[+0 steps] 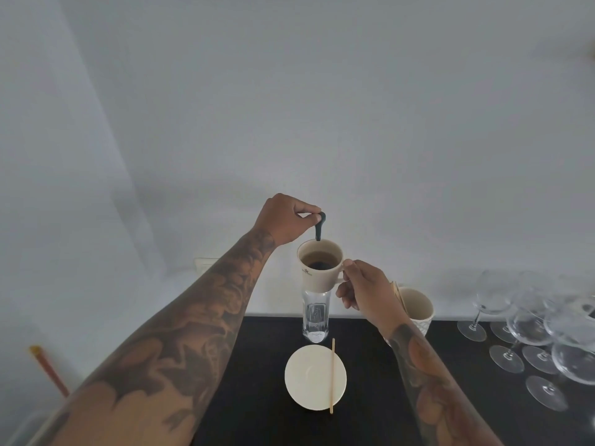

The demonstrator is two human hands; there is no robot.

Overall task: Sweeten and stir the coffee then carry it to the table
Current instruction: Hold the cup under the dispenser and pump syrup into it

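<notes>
A cream coffee cup (317, 272) with dark coffee is held up in the air above the black counter. My right hand (363, 289) grips its handle. My left hand (285, 220) pinches the top of a dark spoon (319, 226) whose lower end dips into the cup at its far rim. Below, a cream saucer (310, 378) sits on the counter with a thin wooden stir stick (332, 375) lying across its right side.
A clear glass bottle (316, 317) stands right under the lifted cup. A cream holder cup (417, 309) with wooden sticks is behind my right wrist. Several wine glasses (534, 333) crowd the right of the black counter (257, 365). White wall behind.
</notes>
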